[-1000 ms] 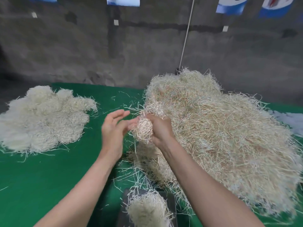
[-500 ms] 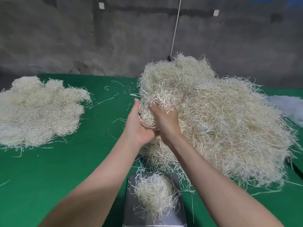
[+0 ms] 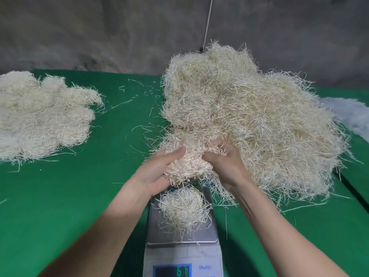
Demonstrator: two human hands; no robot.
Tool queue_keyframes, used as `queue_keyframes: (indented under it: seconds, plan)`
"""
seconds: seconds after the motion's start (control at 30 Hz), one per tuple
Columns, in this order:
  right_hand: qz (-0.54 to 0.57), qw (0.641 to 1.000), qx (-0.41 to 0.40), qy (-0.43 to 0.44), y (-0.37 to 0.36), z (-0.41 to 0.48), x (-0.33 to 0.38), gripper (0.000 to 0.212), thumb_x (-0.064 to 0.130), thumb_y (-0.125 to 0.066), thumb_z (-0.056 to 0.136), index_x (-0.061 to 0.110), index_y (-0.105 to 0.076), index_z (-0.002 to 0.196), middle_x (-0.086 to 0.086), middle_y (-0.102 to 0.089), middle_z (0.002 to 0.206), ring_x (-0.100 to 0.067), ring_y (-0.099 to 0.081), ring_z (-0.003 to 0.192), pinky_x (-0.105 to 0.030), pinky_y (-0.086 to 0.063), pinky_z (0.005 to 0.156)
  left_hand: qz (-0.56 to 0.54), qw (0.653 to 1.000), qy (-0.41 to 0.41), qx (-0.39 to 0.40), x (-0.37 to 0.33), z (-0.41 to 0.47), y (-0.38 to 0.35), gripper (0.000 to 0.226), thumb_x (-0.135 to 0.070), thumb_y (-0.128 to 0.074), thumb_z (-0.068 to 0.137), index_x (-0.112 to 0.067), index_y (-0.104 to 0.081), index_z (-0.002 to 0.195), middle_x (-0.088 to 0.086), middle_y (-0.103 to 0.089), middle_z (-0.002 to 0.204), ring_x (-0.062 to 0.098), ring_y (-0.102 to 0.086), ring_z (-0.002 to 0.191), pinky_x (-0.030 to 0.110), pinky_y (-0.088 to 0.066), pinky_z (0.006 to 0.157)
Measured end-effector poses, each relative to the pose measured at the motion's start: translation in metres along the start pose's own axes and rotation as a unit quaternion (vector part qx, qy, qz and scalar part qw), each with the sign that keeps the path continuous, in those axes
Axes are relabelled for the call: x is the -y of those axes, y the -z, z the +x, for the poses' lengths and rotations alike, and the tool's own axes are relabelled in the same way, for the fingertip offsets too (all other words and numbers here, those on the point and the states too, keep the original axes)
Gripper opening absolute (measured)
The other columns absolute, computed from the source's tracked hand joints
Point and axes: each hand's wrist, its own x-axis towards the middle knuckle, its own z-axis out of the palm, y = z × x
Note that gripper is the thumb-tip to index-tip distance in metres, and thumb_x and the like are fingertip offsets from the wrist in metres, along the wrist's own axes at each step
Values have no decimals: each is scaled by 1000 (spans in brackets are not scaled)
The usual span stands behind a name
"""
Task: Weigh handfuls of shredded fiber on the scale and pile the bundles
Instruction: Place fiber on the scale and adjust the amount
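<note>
A big heap of pale shredded fiber (image 3: 249,120) fills the right half of the green table. At its near edge both hands hold one clump of fiber (image 3: 187,166): my left hand (image 3: 159,168) cups it from the left with the thumb on top, and my right hand (image 3: 225,162) grips it from the right with fingers dug into the strands. Just below them a silver scale (image 3: 209,232) carries a small wad of fiber (image 3: 183,206) on its pan. Green digits glow on its display (image 3: 172,271).
A flatter pile of fiber bundles (image 3: 40,114) lies at the table's left. Loose strands are scattered on the green cloth (image 3: 60,196) between the piles. White fluffy material (image 3: 349,114) shows at the far right. A grey wall stands behind.
Both hands came down toward the scale and closed round a bigger clump at the heap's near edge. The camera tilted down, so the scale's display came into view.
</note>
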Motion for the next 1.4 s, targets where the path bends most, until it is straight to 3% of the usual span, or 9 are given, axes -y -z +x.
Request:
queue_keyframes:
  seconds: [0.1,0.23,0.33,0.47,0.63,0.77,1.0,1.23,1.4]
  plan:
    - [-67,997,-32,17,4,-4,-16,27,1,-66,79,25,-59,88,13,-43,125,-17,-54,98,-38,-49,93,35,999,-18,-35,12,-2,16,105,-10,-82,58,-5,-26,147,20,-41,143,30,-45,129,47,-27,114]
    - [-145,989,11,6,22,-16,-37,25,1,-68,79,23,-60,88,-7,-58,102,-12,-52,66,-25,-51,62,283,942,-101,-151,38,-6,29,59,-18,-76,76,-19,-47,127,-1,-47,130,16,-43,119,32,-32,96]
    - [-177,984,3,4,27,-22,-54,31,7,-72,78,25,-52,94,-2,-49,85,-14,-49,70,-34,-49,65,428,860,-200,-193,57,-9,36,26,-26,-74,79,-27,-56,98,-11,-53,109,12,-48,108,25,-34,88]
    - [-236,971,3,45,21,-23,-79,18,14,-67,86,23,-51,86,4,-50,82,-14,-46,73,-28,-39,68,489,791,-252,-267,74,-11,44,39,-26,-75,78,-24,-59,114,-6,-50,121,17,-44,119,37,-35,104]
    - [-376,922,-3,90,19,-24,-98,29,18,-67,85,11,-63,113,-5,-52,103,-18,-48,96,-24,-36,83,546,763,-303,-166,84,-16,47,29,-50,-56,81,-35,-68,102,-28,-49,112,0,-36,113,29,-19,102]
    - [-403,904,32,137,15,-28,-103,34,6,-68,82,14,-59,114,9,-45,89,-1,-39,76,-6,-30,68,636,726,-227,-128,100,-8,55,34,-42,-51,92,-36,-56,125,-30,-40,123,-5,-27,117,28,-10,106]
    - [-326,936,50,123,13,-29,-108,25,1,-69,80,16,-51,91,10,-47,77,-2,-35,58,-15,-29,54,538,807,-199,-141,106,-10,56,35,-33,-57,86,-30,-41,117,-13,-52,117,5,-46,113,38,-27,107]
    - [-184,979,90,-5,26,-25,-84,37,4,-71,77,24,-58,105,3,-54,101,-8,-51,87,-19,-45,75,283,931,-159,-168,85,-15,55,47,-38,-73,75,-36,-53,118,-2,-60,115,10,-57,108,37,-42,100]
    - [-102,987,115,-45,28,-33,-72,38,6,-63,74,27,-57,106,-3,-56,109,0,-58,81,-15,-41,68,367,888,-140,-240,79,-20,66,45,-48,-53,90,-36,-47,134,-10,-61,74,3,-58,87,34,-40,84]
